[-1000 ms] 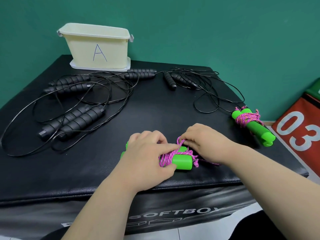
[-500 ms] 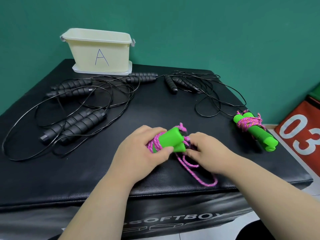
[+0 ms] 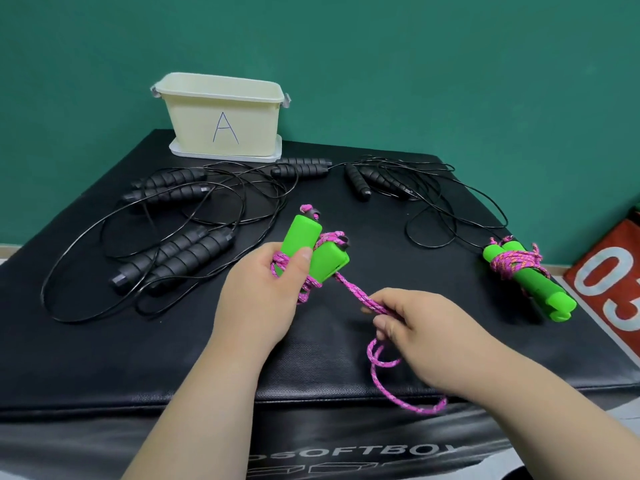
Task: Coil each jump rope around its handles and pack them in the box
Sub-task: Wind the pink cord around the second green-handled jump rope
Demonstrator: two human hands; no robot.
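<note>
Green handles: a pair of green handles sits side by side in the left hand, tilted up and away from the person, lifted off the black mat.
Left-hand grip: clamped on the handles, thumb pressed across the front of the nearer one, fingers wrapped behind.
Pink rope: the pink rope is looped a few turns around the handles near the thumb, then runs taut down and right to the right hand.
Right-hand grip: fingertips pinched together on the rope; below the hand the slack drops in loose loops that reach the mat's front edge.
Finished rope: a second green-handled rope, already bound in pink cord, lies on the mat's right side, well apart from the hands.
Black ropes: several black jump ropes with ribbed foam handles lie uncoiled across the left and far parts of the mat, their thin cords tangled.
Box: a cream box marked "A" stands at the mat's far edge against the teal wall; its inside cannot be seen.
Red panel: a red panel with white digits shows at the right edge.
</note>
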